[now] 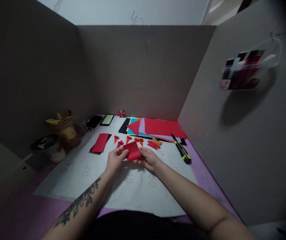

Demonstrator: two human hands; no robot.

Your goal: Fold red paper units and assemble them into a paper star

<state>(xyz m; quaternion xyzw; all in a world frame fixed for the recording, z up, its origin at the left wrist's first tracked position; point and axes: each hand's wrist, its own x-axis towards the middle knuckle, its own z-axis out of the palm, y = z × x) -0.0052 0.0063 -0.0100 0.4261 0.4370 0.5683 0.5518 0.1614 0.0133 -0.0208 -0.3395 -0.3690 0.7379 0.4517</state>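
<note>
Red paper piece (132, 151) — spanning the gap between my 2 hands: my left hand (115, 157) pinches its left edge, my right hand (150, 158) its right.

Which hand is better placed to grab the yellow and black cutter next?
Probably your right hand: the cutter lies on that side, farther from your left hand. Both hold a red paper, so the right must let go first.

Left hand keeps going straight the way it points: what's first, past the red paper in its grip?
Probably the small orange folded pieces just beyond the red paper. The left hand looks raised, so it might pass over them; depth is unclear.
</note>
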